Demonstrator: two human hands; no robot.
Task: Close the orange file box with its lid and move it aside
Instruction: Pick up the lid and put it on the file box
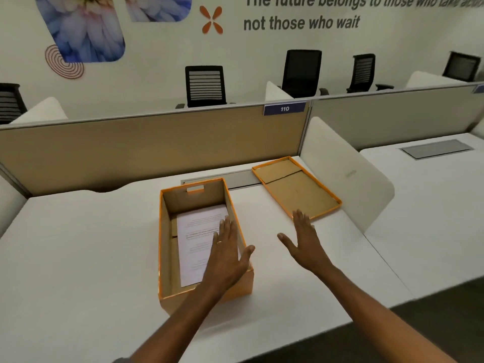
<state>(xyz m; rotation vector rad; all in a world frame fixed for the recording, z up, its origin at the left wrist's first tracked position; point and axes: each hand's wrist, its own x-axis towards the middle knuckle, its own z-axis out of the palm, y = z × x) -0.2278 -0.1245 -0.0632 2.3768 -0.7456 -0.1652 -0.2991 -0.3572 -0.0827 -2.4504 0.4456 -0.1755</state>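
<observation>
The orange file box (201,242) is seen open in the middle of the white tabletop (78,244), with printed sheets of paper (199,231) lying inside it, while its lid (296,187) is laid upside down on the tabletop just beyond and to the right, near a white divider (345,174). The left hand (227,255) is held over the box's right wall, fingers (226,226) spread flat and gripping nothing. The right hand (303,242) is stretched toward the lid's near edge, fingers open and empty.
</observation>
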